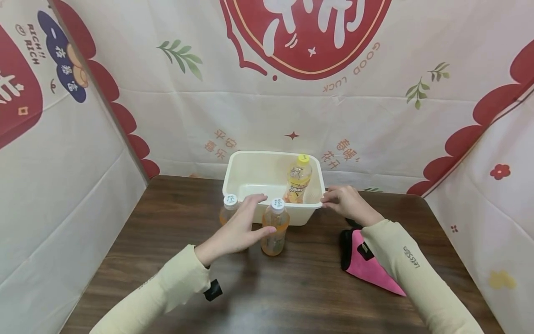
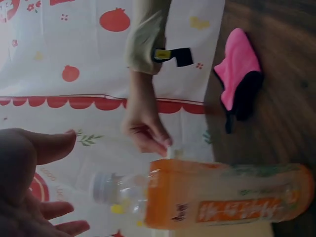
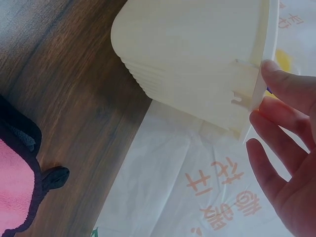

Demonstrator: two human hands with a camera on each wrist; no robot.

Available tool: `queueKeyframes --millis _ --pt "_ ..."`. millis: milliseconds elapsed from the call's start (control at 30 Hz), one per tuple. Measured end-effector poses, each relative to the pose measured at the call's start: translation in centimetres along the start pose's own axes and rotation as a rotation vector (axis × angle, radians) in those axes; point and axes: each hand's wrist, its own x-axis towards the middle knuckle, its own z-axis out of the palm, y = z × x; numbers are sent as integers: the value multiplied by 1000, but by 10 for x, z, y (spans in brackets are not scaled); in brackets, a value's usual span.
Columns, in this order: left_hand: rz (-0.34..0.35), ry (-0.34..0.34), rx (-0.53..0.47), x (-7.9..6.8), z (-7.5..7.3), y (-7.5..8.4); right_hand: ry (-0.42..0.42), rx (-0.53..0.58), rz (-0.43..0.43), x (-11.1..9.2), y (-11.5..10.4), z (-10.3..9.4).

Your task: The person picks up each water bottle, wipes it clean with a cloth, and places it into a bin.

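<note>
A cream plastic basin [image 1: 250, 171] stands at the back of the dark wooden table. My right hand [image 1: 344, 202] pinches its right rim between thumb and fingers, as the right wrist view shows at the basin rim [image 3: 266, 44]. Inside, at the right, a bottle with a yellow cap [image 1: 297, 181] leans. Two white-capped bottles of orange drink stand before the basin: the right bottle [image 1: 275, 236] and the left bottle [image 1: 227, 212], partly hidden by my left hand [image 1: 235, 232]. That hand has its fingers and thumb spread; the left wrist view shows it apart from the nearer bottle [image 2: 222, 197].
A pink cloth item with black trim [image 1: 371, 262] lies on the table [image 1: 300, 287] at the right, partly under my right sleeve. Printed white cloth [image 1: 267, 116] hangs behind the table and along both sides.
</note>
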Motion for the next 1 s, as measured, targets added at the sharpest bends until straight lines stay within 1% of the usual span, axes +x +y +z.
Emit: queueKeyframes --millis 133,200,333,500,633,733,900,1000 --pt "-42 10 -53 -3 15 -8 1 -1 7 1 -1 0" --pt "-70 8 -57 -1 22 -12 -4 -2 16 1 -1 -1" --pt "-95 15 -46 5 33 -20 -11 -2 30 1 -2 -2" --pt "-85 18 -97 11 41 -28 -17 4 34 1 -3 -1" --pt "-84 -2 -134 12 45 -31 -10 5 31 1 -2 0" --pt "-71 8 -132 13 48 -33 -6 1 22 2 -1 0" --pt "-28 38 -104 15 52 -35 -10 -2 39 1 -1 0" --pt "-38 41 -93 15 52 -35 -13 -1 42 1 -1 0"
